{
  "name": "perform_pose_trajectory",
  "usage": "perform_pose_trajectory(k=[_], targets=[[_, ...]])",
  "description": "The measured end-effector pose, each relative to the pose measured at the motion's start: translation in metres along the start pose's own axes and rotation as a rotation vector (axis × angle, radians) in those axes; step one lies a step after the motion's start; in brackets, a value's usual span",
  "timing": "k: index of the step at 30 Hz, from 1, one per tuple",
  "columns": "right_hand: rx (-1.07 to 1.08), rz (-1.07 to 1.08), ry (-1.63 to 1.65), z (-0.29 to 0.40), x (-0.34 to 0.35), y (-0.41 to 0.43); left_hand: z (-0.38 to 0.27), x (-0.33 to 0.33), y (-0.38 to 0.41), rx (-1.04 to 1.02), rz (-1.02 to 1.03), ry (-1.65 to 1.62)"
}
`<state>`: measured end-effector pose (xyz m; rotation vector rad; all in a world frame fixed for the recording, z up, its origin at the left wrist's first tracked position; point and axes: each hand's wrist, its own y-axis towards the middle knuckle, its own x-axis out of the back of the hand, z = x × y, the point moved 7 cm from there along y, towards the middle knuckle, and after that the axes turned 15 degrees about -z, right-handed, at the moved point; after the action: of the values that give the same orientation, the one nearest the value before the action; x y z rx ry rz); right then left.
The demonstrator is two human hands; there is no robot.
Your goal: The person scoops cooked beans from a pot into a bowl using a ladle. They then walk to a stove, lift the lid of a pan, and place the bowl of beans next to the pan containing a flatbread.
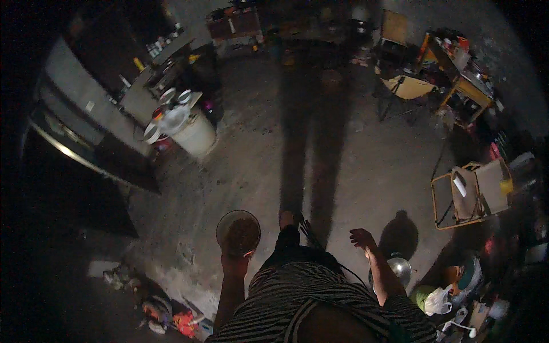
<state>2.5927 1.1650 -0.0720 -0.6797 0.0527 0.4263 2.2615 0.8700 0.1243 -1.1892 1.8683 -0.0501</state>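
Note:
My left hand (236, 260) holds a round bowl (238, 233) by its near side, out to the left of my body. Brownish contents, too dark to identify, lie inside the bowl. My right hand (362, 239) hangs in the air on the other side, fingers apart, with nothing in it. Below and beside the right forearm is a shiny round metal lid or vessel (399, 269) near the floor, partly hidden by the arm.
A large pale bucket (195, 135) with dishes on top stands ahead left, beside a cluttered counter (137, 96). At right are a folding chair (467, 195) and a wooden table (472, 92) with items. A white plastic bag (437, 301) and other goods lie at lower right.

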Motion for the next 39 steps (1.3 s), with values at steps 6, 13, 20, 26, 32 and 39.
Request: perform_pose_trajectory(k=[6, 13, 20, 26, 32, 39], targets=[[-0.044, -0.23, -0.212, 0.08, -0.031, 0.067, -0.025, -0.077, 0.118, 0.087, 0.018, -0.118], [-0.082, -0.392, -0.18, 0.116, -0.05, 0.141, -0.059, -0.17, 0.259, 0.156, 0.122, -0.025], [-0.168, -0.362, 0.014, 0.139, -0.043, 0.222, -0.066, -0.271, 0.375, 0.151, 0.217, 0.02], [-0.265, -0.493, -0.048, 0.204, -0.021, 0.312, -0.059, -0.331, 0.457, 0.155, 0.103, -0.019], [0.139, -0.552, -0.437, 0.314, 0.02, 0.397, -0.019, -0.446, 0.538, 0.311, 0.197, -0.012], [0.147, -1.042, 0.068, 0.298, -0.076, 0.334, 0.003, -0.546, 0.639, 0.62, 0.512, 0.37]])
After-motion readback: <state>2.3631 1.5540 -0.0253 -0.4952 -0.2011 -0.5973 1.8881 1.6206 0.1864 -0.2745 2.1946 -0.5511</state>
